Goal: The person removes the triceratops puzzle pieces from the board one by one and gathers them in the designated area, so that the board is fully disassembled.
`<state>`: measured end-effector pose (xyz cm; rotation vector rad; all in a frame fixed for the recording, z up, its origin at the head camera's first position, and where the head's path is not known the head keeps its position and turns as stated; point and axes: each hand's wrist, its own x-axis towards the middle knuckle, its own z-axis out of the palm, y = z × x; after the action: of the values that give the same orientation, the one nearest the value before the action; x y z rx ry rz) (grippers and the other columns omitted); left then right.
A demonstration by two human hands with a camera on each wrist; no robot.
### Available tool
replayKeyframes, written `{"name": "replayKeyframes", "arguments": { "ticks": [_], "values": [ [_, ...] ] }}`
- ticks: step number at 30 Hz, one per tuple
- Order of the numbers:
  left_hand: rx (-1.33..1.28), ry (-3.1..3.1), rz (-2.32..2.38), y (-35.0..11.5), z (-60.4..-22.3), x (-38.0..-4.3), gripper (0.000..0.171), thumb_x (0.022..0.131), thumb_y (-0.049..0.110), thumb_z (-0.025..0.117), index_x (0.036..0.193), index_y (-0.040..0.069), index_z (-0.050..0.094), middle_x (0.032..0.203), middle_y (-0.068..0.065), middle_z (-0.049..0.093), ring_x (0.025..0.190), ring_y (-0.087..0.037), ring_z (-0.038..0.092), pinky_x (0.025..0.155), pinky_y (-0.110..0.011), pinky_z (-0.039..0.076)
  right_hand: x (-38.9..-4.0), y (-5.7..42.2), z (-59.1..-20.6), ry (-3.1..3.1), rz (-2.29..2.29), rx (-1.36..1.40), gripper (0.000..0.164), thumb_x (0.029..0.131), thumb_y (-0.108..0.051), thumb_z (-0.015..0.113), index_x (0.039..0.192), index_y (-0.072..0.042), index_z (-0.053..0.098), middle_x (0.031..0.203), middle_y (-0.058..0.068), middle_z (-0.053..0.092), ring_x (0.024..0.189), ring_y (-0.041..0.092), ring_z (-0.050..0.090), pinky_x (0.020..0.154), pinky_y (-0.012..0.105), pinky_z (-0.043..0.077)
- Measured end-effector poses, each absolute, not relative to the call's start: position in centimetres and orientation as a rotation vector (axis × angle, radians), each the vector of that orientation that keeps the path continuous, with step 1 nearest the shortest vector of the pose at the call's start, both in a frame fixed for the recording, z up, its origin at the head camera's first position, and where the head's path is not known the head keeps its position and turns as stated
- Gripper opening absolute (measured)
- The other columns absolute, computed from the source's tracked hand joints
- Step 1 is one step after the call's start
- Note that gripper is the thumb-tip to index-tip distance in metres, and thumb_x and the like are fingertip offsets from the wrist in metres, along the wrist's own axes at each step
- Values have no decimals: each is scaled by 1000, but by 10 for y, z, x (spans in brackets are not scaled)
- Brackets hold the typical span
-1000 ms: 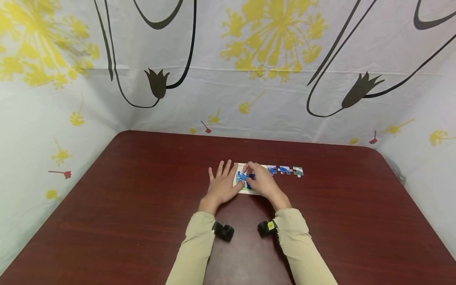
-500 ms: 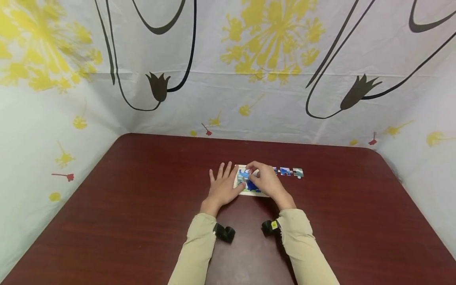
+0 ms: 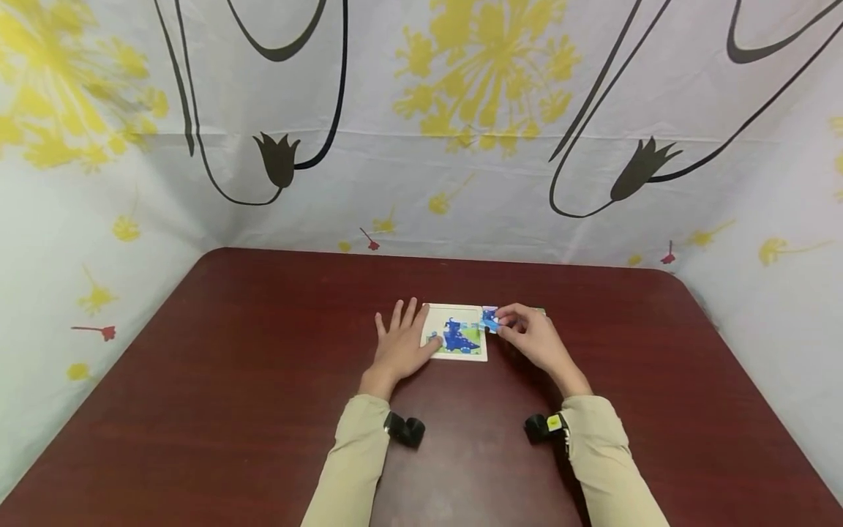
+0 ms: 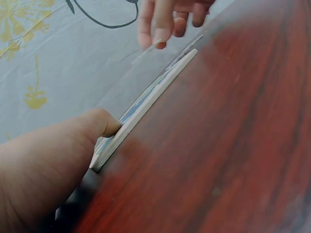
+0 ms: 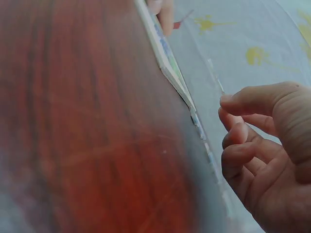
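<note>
A small jigsaw board (image 3: 467,358) with a pale rim lies on the table, blue dinosaur pieces (image 3: 457,337) filling its lower part and bare backing showing above. My left hand (image 3: 396,353) lies spread at the board's left side, its thumb resting over the rim and onto the picture. Between thumb and fingertips, my right hand (image 3: 538,340) pinches a blue jigsaw piece (image 3: 489,319) at the board's upper right edge. From the right wrist, that piece (image 5: 215,76) appears edge-on, raised above the tabletop.
Loose jigsaw pieces (image 5: 210,154) lie in a row right of the board, mostly hidden behind my right hand in the head view. The dark red table (image 3: 296,322) ends at a hanging patterned cloth (image 3: 395,168) behind and at both sides.
My right hand has moved right, from over the board to its upper right edge, taking the blue jigsaw piece along. The board's upper part is uncovered. My left hand keeps its place on the board.
</note>
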<state>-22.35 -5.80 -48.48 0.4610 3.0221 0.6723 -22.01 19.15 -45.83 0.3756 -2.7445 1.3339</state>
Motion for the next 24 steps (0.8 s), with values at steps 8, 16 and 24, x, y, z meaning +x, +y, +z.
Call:
{"name": "replayKeyframes", "arguments": {
  "ticks": [8, 16, 24],
  "values": [
    [463, 3020, 677, -57, -484, -224, 73, 90, 53, 45, 149, 16, 24, 154, -8, 13, 141, -29, 1, 104, -61, -6, -216, 206, -473, -2433, 1802, 257, 26, 87, -8, 64, 111, 2, 62, 92, 14, 59, 58, 15, 46, 44, 27, 38],
    [448, 3026, 664, -59, -487, -224, 74, 90, 54, 43, 150, 17, 21, 155, -7, 12, 141, -28, 0, 104, -60, -7, -213, 204, -480, -2416, 1743, 226, 24, 86, -8, 65, 109, 0, 65, 92, 14, 61, 53, 11, 43, 44, 25, 36],
    [453, 3013, 668, -58, -486, -225, 73, 90, 54, 43, 150, 18, 21, 155, -7, 12, 141, -28, -1, 104, -59, -8, -213, 204, -482, -2575, 1484, 212, 21, 86, -7, 63, 106, -9, 68, 92, 7, 63, 63, 18, 49, 52, 26, 39]
  ]
}}
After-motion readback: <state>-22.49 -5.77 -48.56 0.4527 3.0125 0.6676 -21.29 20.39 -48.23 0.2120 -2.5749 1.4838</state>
